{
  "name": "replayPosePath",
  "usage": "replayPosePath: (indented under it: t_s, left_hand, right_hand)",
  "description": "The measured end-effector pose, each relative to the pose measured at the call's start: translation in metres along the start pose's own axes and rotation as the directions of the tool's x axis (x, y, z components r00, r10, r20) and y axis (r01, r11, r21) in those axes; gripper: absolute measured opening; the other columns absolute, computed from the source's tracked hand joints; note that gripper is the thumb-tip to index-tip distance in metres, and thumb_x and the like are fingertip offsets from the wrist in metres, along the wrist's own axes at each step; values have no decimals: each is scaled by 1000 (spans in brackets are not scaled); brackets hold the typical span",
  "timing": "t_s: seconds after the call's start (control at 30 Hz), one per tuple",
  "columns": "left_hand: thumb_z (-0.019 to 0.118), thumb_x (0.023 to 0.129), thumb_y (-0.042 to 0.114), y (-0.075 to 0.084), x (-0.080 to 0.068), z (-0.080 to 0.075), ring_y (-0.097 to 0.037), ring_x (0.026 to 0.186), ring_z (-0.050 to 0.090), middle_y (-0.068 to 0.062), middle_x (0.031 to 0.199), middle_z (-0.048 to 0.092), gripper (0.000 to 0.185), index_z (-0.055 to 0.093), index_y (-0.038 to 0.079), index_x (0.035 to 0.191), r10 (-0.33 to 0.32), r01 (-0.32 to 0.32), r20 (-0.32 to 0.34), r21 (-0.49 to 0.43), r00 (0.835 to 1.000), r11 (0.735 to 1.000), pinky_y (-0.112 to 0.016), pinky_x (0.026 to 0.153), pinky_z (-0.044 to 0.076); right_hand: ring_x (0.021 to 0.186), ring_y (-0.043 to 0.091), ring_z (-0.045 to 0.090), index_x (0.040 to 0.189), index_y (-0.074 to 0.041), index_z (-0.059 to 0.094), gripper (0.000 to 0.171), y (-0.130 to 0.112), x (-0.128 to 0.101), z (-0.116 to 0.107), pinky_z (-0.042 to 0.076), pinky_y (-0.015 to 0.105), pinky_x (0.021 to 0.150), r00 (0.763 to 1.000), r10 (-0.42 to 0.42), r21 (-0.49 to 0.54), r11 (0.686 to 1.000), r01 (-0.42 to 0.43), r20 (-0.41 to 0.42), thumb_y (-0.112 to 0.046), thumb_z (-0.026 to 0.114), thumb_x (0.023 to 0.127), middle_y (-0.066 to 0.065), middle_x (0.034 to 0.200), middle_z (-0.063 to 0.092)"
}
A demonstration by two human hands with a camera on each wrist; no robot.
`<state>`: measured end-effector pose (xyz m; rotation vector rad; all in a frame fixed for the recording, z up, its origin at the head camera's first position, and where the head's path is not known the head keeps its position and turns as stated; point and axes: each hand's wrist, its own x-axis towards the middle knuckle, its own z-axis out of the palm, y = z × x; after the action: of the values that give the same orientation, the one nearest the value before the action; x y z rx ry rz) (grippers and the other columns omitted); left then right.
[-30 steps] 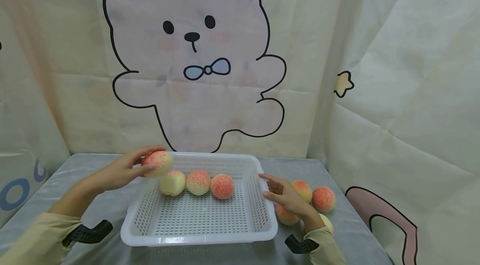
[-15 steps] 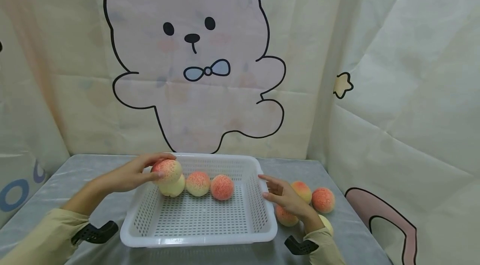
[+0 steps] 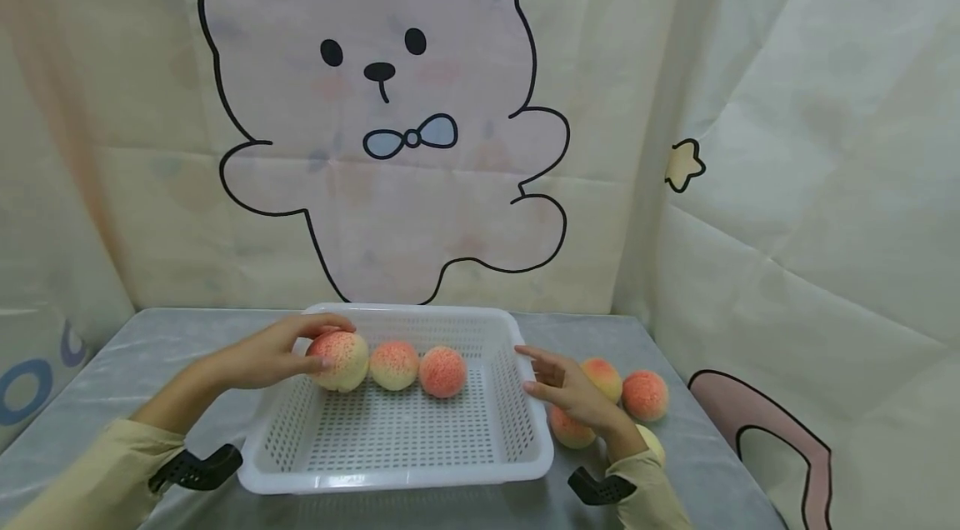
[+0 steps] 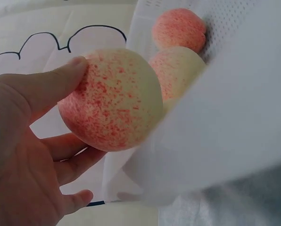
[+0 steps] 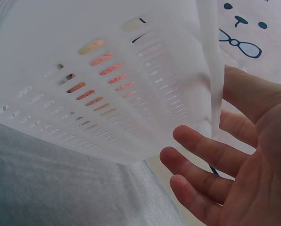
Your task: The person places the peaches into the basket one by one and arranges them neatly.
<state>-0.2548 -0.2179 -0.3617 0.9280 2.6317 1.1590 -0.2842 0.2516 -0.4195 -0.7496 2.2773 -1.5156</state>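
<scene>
My left hand [image 3: 266, 355] grips a peach [image 4: 114, 101], pale yellow with red speckles, at the left inner side of the white plastic basket [image 3: 397, 478]. In the left wrist view the thumb lies over its top and the fingers reach beneath. A speckled peach [image 3: 394, 365] and a redder peach [image 3: 442, 372] sit in a row along the basket's back. Another pale peach there is mostly hidden by the held one. My right hand [image 3: 573, 395] holds the basket's right rim, thumb and index finger over it, the other fingers loosely bent outside the wall.
Right of the basket, partly behind my right hand, several more peaches lie on the grey tablecloth [image 3: 600, 334], including a red peach [image 3: 645, 395]. A curtain [image 3: 600, 263] with a cartoon bear hangs behind the table, and another fabric wall [image 3: 810, 205] stands at the right.
My left hand has carried its peach right and down from the basket's back-left corner, now overlapping the pale peach. My right hand has stayed at the rim.
</scene>
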Motion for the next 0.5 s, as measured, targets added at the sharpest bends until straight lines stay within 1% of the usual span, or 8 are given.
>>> replayPosePath:
  t_s: [0.13, 0.2, 0.37, 0.5]
  left_hand:
    - [72, 93, 23, 1, 1, 0, -46, 128, 54, -18, 140, 58, 49, 55, 15, 139, -13, 13, 27, 0, 1000, 1000, -64, 95, 49]
    - [73, 93, 23, 2, 2, 1, -46, 129, 54, -17, 140, 58, 47, 55, 16, 137, -33, 33, 51, -2, 998, 999, -64, 96, 49]
    - [72, 93, 19, 4, 4, 3, -44, 129, 54, -16, 139, 59, 45, 57, 14, 135, -74, 74, 97, 5, 992, 997, -65, 99, 47]
    - [73, 93, 19, 4, 3, 4, -46, 130, 53, -15, 141, 58, 44, 59, 16, 134, -93, 93, 121, 9, 988, 996, -69, 101, 44]
  right_hand:
    - [125, 32, 62, 158, -9, 34, 65, 1, -1, 0, 56, 28, 94, 1000, -5, 9, 1000, 5, -3, -22, 62, 101, 24, 148, 53]
    - [125, 32, 62, 158, -8, 33, 65, 1, -1, -1, 56, 29, 94, 1000, -9, 10, 1000, 9, -3, -21, 62, 102, 25, 147, 53]
    - [126, 29, 62, 158, -8, 33, 64, 3, 0, 0, 56, 29, 96, 1000, -10, 1, 1000, 10, 0, -20, 61, 102, 25, 149, 52]
    - [128, 30, 61, 158, -7, 33, 63, 3, 0, 1, 55, 28, 96, 1000, -28, -13, 1000, 28, 3, -19, 60, 102, 25, 150, 51]
